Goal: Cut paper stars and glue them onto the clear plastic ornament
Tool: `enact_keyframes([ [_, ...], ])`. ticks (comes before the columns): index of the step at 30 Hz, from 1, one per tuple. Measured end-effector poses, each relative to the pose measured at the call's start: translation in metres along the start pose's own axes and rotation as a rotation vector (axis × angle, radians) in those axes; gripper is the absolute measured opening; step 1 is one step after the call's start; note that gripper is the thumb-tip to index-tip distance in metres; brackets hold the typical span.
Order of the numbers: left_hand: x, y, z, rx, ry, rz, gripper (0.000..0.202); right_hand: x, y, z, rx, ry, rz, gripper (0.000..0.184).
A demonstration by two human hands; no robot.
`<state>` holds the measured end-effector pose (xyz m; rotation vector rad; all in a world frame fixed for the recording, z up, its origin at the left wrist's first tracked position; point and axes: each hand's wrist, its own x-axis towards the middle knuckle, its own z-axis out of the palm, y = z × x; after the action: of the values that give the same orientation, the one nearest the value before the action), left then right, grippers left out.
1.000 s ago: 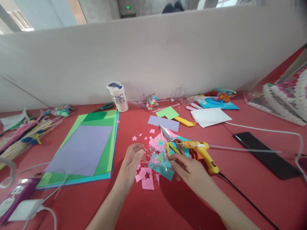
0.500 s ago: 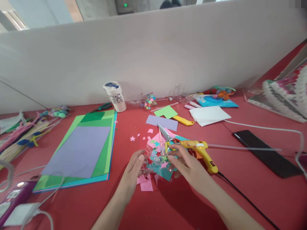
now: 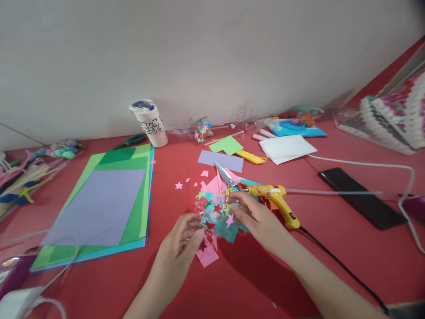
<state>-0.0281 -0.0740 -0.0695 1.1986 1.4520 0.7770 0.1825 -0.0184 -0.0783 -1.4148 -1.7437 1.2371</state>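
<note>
Between my hands is a clear, see-through plastic piece [image 3: 217,216] dotted with red, green, blue and pink stars; its full outline is hard to make out. My left hand [image 3: 179,243] has its fingers curled at the left edge, thumb lower and nearer. At the upper right edge, the fingers and thumb of my right hand [image 3: 249,215] pinch it. Pink paper scraps [image 3: 207,256] and blue-green paper [image 3: 229,232] lie beneath. Silver scissors [image 3: 226,175] rest just beyond. Beside my right hand lies a yellow hot glue gun [image 3: 277,197] with a glue stick in its back.
Coloured sheets [image 3: 99,208] are stacked at left, near a white cup [image 3: 149,124] and pliers [image 3: 133,140]. Toward the wall lie a star-covered ball [image 3: 202,130], a yellow cutter [image 3: 251,157] and a white sheet [image 3: 288,149]. A black phone [image 3: 361,199] and cables are at right.
The view has tilted down and shifted slightly right. My left hand has turned, its thumb lower along the plastic piece. My right hand keeps its pinch.
</note>
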Motion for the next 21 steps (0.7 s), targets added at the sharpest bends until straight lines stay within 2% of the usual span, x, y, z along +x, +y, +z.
enact_keyframes([
  [8, -0.002, 0.009, -0.01, 0.291, -0.032, 0.071, 0.023, 0.007, 0.0, 0.001, -0.029, -0.015, -0.019, 0.026],
  [12, 0.002, 0.011, -0.014, 0.416, 0.071, 0.202, 0.019, 0.006, 0.001, -0.002, -0.051, 0.016, -0.043, 0.027],
  [14, 0.004, 0.012, -0.015, 0.405, 0.108, 0.273, 0.015, 0.003, -0.002, -0.007, -0.093, 0.104, -0.14, 0.025],
  [17, 0.004, 0.014, -0.011, 0.349, 0.108, 0.297, 0.015, -0.007, -0.014, -0.012, -0.201, 0.241, -0.364, 0.014],
  [18, 0.004, 0.014, -0.008, 0.337, 0.103, 0.299, 0.015, -0.011, -0.019, -0.013, -0.246, 0.241, -0.42, 0.009],
  [21, 0.004, 0.013, 0.002, 0.331, 0.113, 0.328, 0.016, -0.02, -0.034, -0.01, -0.363, 0.142, -0.531, 0.011],
])
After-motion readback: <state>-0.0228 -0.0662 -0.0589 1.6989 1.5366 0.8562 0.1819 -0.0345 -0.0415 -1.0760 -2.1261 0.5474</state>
